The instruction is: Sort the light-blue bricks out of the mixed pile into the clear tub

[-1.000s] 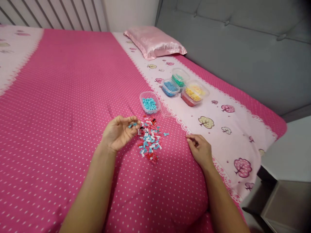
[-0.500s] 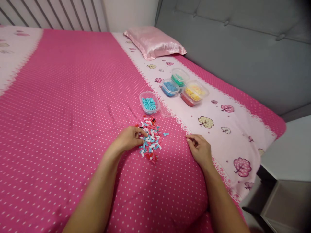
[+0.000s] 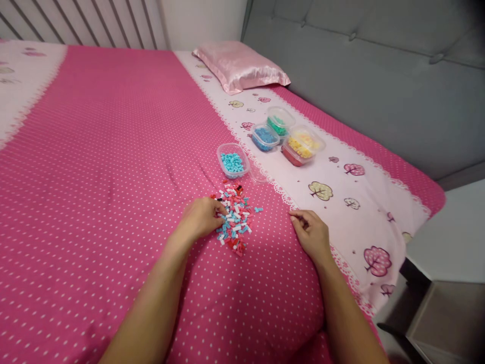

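A heap of small plastic building pieces [image 3: 237, 215] in white, light blue, pink and red lies on the pink dotted bedsheet. At its left edge my left hand [image 3: 202, 216] reaches in, thumb and forefinger curved but apart, fingertips among the pieces. Further right, my right hand [image 3: 311, 233] rests on the sheet, fingers curled and thumb tip close to the forefinger; anything between them is too small to make out. One light blue piece [image 3: 258, 209] lies apart, right of the heap. Just beyond the heap stands an uncovered clear tub [image 3: 244, 169] of turquoise pieces.
A clear lid [image 3: 258, 175] lies beside the turquoise tub. Behind it are tubs with blue pieces [image 3: 264, 138], green pieces [image 3: 278, 125] and yellow pieces [image 3: 301, 146], the last over a red one [image 3: 295, 158]. A pink pillow [image 3: 242, 68] lies by the grey headboard [image 3: 364, 76].
My left hand has shifted very slightly left, its fingers still among the pieces. My right hand and the tubs stay where they were.
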`<state>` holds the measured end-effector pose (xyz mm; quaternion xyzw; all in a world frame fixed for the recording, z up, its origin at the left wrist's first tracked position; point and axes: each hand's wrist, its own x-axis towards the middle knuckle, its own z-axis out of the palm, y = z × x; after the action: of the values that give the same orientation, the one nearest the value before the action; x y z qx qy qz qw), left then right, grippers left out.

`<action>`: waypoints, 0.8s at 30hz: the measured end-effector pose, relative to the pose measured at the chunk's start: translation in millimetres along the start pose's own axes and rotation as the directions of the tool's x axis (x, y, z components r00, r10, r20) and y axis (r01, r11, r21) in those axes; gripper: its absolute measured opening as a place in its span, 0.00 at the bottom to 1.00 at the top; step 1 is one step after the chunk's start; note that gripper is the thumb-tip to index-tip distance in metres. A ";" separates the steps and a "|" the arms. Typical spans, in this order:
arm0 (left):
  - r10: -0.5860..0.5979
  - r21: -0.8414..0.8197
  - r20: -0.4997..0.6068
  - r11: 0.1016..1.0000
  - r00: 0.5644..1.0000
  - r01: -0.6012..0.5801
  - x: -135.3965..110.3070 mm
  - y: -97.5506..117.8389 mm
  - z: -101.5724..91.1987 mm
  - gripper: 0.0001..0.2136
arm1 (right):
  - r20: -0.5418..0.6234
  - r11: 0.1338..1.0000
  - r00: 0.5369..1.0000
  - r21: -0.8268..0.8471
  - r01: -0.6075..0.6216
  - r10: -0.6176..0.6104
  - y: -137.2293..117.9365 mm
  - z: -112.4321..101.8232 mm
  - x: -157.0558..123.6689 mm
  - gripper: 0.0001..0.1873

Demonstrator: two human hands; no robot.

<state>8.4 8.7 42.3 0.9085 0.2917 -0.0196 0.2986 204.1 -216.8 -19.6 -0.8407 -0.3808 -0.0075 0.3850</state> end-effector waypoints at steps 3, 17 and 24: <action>-0.011 0.008 -0.008 1.000 1.000 0.011 -0.8 2.4 -2.0 0.11 | 0.000 1.000 1.000 -0.002 0.004 -0.004 -0.5 0.1 0.1 0.12; -0.132 -0.475 -0.114 0.878 0.985 0.063 -3.7 0.6 -13.0 0.07 | -0.001 1.000 1.000 0.006 -0.001 0.001 0.4 0.0 -0.7 0.12; -0.233 -0.992 0.101 0.053 0.967 0.116 -8.3 7.6 -28.2 0.05 | -0.006 1.000 1.000 0.002 -0.003 0.003 0.3 0.9 0.3 0.12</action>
<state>1.8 15.0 71.3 0.4215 0.3470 0.1868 0.8167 204.2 -216.1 -20.4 -0.8407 -0.3786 -0.0089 0.3871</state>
